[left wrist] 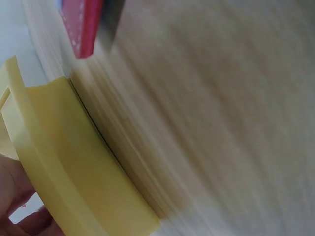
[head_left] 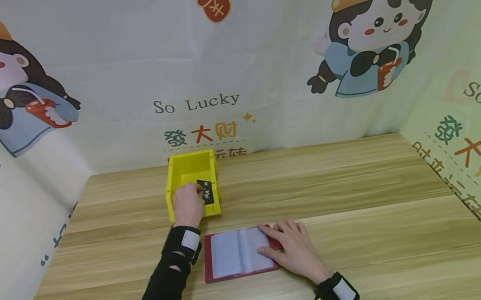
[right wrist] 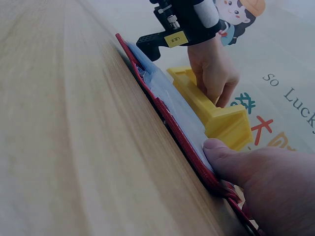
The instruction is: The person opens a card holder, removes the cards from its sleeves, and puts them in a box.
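Note:
An open yellow box (head_left: 189, 169) stands on the wooden table (head_left: 340, 193), just left of centre. My left hand (head_left: 192, 196) reaches down into it and pinches a black VIP card (head_left: 207, 191) at the box's right side. Nearer me lies an open red card holder (head_left: 235, 253) with clear sleeves. My right hand (head_left: 285, 244) presses flat on its right page. In the right wrist view my right hand's thumb (right wrist: 231, 155) lies on the holder (right wrist: 167, 93), with the left hand (right wrist: 216, 83) and the box (right wrist: 226, 120) behind it. The left wrist view shows the box wall (left wrist: 74, 162) and a corner of the holder (left wrist: 83, 24).
Printed cartoon backdrop panels (head_left: 231, 71) wall in the table at the back and on both sides. Bare wood (head_left: 390, 231) stretches to the right of the holder and in front of it. Black wrist straps with cameras sit on both forearms.

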`<state>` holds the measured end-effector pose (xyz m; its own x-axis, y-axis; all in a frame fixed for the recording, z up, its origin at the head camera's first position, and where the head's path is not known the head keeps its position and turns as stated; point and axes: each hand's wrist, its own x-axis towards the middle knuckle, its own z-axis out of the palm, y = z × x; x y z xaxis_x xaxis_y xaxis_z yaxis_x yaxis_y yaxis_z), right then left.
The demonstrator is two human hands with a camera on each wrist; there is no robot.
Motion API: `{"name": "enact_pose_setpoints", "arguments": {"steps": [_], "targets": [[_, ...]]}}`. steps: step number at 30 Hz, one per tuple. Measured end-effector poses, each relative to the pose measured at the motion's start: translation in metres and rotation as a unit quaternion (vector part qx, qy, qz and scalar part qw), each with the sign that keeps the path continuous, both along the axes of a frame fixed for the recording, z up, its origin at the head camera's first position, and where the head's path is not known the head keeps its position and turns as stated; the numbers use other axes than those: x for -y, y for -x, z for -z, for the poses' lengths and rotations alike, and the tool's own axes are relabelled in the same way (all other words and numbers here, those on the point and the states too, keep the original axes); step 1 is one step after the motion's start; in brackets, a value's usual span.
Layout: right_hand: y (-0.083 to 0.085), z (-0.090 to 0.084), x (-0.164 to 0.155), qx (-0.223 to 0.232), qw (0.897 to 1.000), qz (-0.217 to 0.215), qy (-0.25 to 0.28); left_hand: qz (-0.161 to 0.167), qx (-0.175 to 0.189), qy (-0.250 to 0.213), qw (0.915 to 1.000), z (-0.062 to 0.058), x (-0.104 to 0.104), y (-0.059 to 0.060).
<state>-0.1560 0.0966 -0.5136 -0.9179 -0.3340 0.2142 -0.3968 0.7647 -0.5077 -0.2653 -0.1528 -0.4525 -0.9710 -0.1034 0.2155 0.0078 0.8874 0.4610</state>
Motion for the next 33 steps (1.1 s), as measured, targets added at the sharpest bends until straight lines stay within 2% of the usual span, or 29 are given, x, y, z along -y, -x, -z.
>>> {"name": "enact_pose_setpoints", "arguments": {"steps": [11,19,27,33], "targets": [[0.0004,0.0013,-0.0001,-0.009,1.0,0.0,-0.001,-0.016,0.077,0.029,0.9965,-0.0005,-0.0057,-0.0036],[0.0004,0.0021,-0.0001,-0.019,1.0,0.001,-0.003,-0.014,0.095,0.058,0.9937,0.0005,-0.0082,-0.0042],[0.0005,0.0023,0.0002,-0.02,1.0,0.004,0.002,-0.008,0.103,0.016,0.9945,-0.0001,-0.007,-0.0062],[0.0008,0.0038,0.0003,-0.022,1.0,0.004,0.001,0.002,0.079,0.002,0.9968,0.0016,-0.0033,-0.0056]]}}
